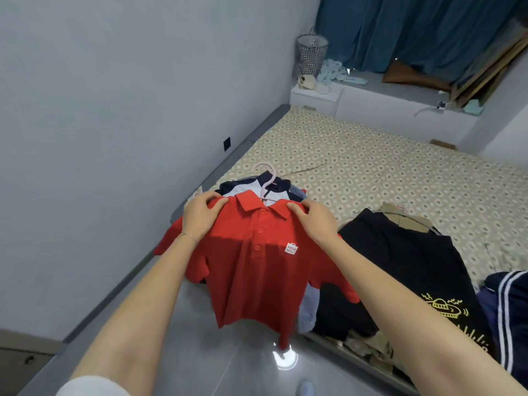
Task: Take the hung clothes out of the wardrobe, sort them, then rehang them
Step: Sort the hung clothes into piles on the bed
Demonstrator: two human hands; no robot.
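Observation:
A red polo shirt (257,270) on a pink hanger (268,178) lies at the near corner of the bed, its hem hanging over the edge. My left hand (200,217) grips its left shoulder and my right hand (313,221) grips its right shoulder. Under it lies a navy and white shirt (257,185) with other hung clothes. To the right a black garment (405,261) with a yellow print is spread on the bed.
The bed (385,170) has a patterned sheet. A dark garment with white stripes (511,307) lies at the right edge. Beige clothes (368,350) hang off the bed front. A grey wall (100,110) stands left, a white nightstand (314,95) far back.

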